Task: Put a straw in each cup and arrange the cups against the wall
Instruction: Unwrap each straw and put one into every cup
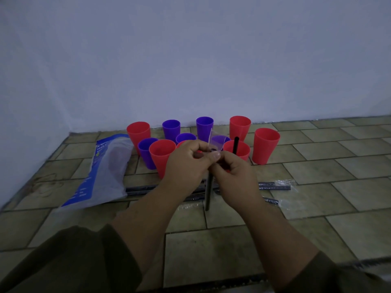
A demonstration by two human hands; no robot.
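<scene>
Hands busy: left hand (186,166) pinches clear wrapper (214,140), right hand (234,176) grips black straw (208,193). Second straw (235,144) stands in red cup (245,155).

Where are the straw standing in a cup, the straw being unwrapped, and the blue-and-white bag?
Upright black straw (235,145): head view, middle of its visible shaft, inside a red cup (244,155).
Straw being unwrapped (208,193): head view, bare lower shaft.
Blue-and-white plastic bag (105,172): head view, its clear middle.
</scene>
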